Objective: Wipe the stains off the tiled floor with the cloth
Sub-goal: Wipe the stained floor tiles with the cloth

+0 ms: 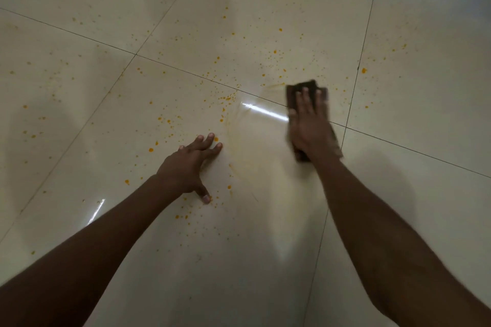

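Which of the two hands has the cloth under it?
The right hand: it presses flat on the dark brown cloth. The left hand rests bare on the tiled floor among orange stains.

Glossy cream tiled floor (79, 141) with thin dark grout lines, orange-yellow stains (225, 98), dark brown cloth (303, 87)

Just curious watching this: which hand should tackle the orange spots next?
The right hand, probably: it presses flat on the cloth beside the orange spots. The left hand rests bare on the floor.
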